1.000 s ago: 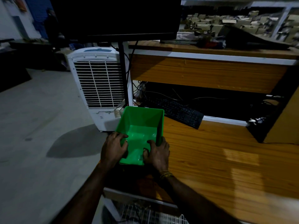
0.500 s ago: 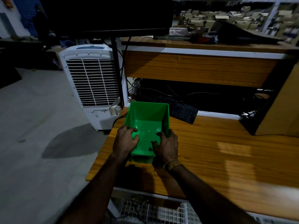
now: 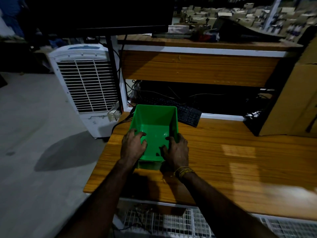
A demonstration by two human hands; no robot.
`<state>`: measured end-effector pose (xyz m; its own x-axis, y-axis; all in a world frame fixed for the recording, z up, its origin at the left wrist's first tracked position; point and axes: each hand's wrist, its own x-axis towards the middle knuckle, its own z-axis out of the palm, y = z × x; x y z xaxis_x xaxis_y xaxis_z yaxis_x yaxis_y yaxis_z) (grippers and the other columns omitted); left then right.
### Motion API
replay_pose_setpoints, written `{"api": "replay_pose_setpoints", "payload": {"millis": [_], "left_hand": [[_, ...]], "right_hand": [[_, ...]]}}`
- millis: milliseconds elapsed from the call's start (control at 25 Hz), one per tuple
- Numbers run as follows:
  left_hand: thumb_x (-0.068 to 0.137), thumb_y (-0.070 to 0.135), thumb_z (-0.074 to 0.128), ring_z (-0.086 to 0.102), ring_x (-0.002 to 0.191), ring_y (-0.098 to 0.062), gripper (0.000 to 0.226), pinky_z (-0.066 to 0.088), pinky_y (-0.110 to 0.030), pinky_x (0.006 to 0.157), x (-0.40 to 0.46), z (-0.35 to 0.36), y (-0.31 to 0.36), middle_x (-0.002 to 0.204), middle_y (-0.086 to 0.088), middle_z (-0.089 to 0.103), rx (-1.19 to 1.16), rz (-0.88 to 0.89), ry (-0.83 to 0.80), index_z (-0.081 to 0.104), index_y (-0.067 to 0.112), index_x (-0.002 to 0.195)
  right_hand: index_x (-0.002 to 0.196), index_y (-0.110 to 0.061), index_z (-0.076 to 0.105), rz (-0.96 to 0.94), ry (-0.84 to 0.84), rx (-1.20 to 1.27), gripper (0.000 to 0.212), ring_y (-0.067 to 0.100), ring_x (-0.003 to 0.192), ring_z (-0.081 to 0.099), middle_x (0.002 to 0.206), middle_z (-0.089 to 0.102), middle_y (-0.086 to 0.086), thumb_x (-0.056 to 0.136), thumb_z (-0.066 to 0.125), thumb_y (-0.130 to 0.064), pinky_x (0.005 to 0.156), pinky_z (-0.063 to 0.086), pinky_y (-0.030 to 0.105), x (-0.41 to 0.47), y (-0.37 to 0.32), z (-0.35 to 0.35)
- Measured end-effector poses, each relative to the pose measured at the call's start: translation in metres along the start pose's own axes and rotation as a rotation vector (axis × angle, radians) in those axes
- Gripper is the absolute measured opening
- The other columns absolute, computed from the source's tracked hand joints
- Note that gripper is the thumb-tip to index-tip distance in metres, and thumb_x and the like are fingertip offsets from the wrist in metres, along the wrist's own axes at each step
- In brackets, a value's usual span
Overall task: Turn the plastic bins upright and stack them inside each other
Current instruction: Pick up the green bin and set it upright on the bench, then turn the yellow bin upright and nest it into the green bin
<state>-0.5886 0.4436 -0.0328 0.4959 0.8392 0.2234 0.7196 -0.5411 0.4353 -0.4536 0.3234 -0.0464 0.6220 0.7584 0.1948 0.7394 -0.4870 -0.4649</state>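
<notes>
Bin sits upright on the bench, nested in another; left hand and right hand curl fingers over its side rims, seemingly pressing it home.

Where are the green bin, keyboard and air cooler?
green bin [image 3: 154, 117], head view, inner back wall.
keyboard [image 3: 188, 115], head view, key area at its right end.
air cooler [image 3: 85, 85], head view, front grille.

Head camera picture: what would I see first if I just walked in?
The bright green bin jumps out, sitting open side up near the left end of the wooden desk. The left hand and right hand grip its near edges. Left of the desk stands a big white cooler.
</notes>
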Motion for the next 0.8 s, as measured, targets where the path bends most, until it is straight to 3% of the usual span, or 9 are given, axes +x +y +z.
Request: {"api": "replay_pose_setpoints", "payload": {"millis": [280, 600, 800], "left_hand": [[0.089, 0.027, 0.058, 0.047, 0.127, -0.031, 0.042, 0.045, -0.042, 0.099, -0.009, 0.031, 0.085, 0.143, -0.009, 0.043, -0.146, 0.189, -0.006, 0.057, 0.024, 0.13], [0.096, 0.028, 0.055, 0.039, 0.134, -0.031, 0.046, 0.046, -0.042, 0.096, -0.04, 0.095, 0.218, 0.152, -0.008, 0.033, -0.191, 0.382, -0.133, 0.047, 0.024, 0.14], [0.095, 0.032, 0.054, 0.039, 0.134, -0.026, 0.046, 0.05, -0.035, 0.088, -0.068, 0.137, 0.308, 0.154, -0.003, 0.029, -0.186, 0.484, -0.182, 0.043, 0.03, 0.14]], "right_hand": [[0.134, -0.025, 0.048, 0.059, 0.13, -0.01, 0.044, 0.036, 0.135, 0.034, 0.152, 0.031, 0.014, 0.092, 0.053, -0.039, 0.101, 0.039, 0.052, -0.006, 0.051, -0.037], [0.133, -0.026, 0.047, 0.231, 0.257, -0.082, 0.042, 0.036, 0.133, 0.035, 0.15, 0.032, 0.014, 0.093, 0.055, -0.035, 0.099, 0.039, 0.052, -0.039, 0.175, -0.106], [0.134, -0.027, 0.046, 0.334, 0.299, -0.12, 0.043, 0.036, 0.137, 0.033, 0.151, 0.031, 0.014, 0.092, 0.055, -0.031, 0.102, 0.038, 0.051, -0.061, 0.25, -0.153]]}}
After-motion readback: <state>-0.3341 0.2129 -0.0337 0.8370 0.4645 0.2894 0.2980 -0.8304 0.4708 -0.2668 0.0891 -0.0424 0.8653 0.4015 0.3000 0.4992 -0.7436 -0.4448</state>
